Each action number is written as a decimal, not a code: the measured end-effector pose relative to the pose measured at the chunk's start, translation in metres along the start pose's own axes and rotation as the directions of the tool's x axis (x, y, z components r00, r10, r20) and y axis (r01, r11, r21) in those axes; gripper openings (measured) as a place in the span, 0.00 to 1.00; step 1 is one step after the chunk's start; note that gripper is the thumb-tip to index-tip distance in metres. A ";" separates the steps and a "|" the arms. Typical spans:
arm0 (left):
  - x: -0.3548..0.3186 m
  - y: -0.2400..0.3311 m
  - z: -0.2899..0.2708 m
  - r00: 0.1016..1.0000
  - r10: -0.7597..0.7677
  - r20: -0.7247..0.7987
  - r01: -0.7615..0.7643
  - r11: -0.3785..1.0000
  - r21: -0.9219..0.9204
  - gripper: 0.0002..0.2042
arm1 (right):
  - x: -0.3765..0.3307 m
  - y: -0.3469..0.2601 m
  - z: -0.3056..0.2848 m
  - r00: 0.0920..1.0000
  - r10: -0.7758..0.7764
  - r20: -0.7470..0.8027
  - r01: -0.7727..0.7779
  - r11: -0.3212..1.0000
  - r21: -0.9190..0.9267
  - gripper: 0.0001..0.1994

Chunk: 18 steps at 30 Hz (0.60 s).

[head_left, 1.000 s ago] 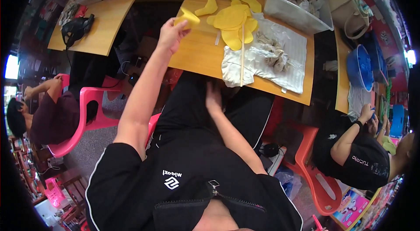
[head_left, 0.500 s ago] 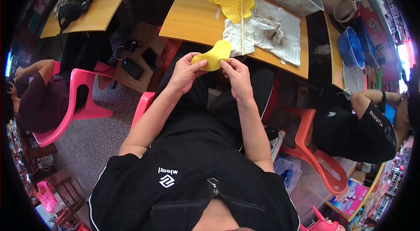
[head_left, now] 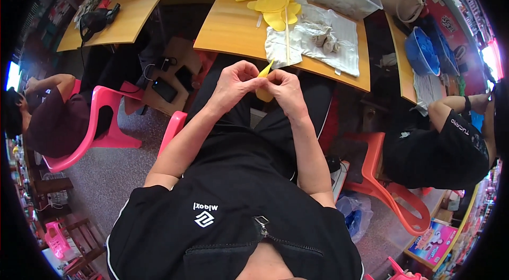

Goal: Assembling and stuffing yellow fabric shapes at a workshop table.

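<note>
Above my lap, just off the near edge of the wooden table (head_left: pixel 225 41), both hands pinch one small yellow sock-shaped piece (head_left: pixel 264 95), apparently cloth. My left hand (head_left: pixel 233 86) and my right hand (head_left: pixel 286 92) are close together, thumbs and fingertips closed on it. A pointed end sticks up between them, and fingers cover much of the rest. On the table ahead lie a pile of yellow pieces (head_left: pixel 273 4), a thin stick (head_left: pixel 288 36) and a white cloth (head_left: pixel 347 41) with a greyish-white bundle (head_left: pixel 324 37) on it.
A clear plastic bin (head_left: pixel 342 1) of pale pieces stands at the table's far right. Blue basins (head_left: pixel 421 54) are farther right. People sit at either side, by a pink chair (head_left: pixel 98 131) and an orange chair (head_left: pixel 371 174). A black corded tool (head_left: pixel 98 20) lies on the left table.
The yellow piece was held out flat between both hands; now it is turned edge-up and bunched. My hands have come closer together. The view has shifted slightly.
</note>
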State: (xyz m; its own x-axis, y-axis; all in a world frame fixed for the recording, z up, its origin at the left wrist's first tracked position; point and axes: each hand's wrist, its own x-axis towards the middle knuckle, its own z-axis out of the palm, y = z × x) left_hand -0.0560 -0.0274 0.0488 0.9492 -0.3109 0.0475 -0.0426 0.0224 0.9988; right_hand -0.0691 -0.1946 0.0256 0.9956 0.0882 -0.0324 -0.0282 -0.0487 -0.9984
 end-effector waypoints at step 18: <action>0.001 -0.019 0.010 0.990 0.104 -0.095 -0.059 0.920 0.387 0.13 | -0.006 -0.006 0.014 0.978 -0.140 -0.153 0.105 0.970 -0.221 0.08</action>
State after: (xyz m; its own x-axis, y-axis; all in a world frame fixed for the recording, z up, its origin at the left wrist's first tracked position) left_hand -0.0570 -0.0376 0.0304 0.9650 -0.2154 0.1499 -0.2162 -0.3288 0.9193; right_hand -0.0763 -0.1808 0.0311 0.9916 -0.0587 0.1155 0.0966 -0.2582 -0.9612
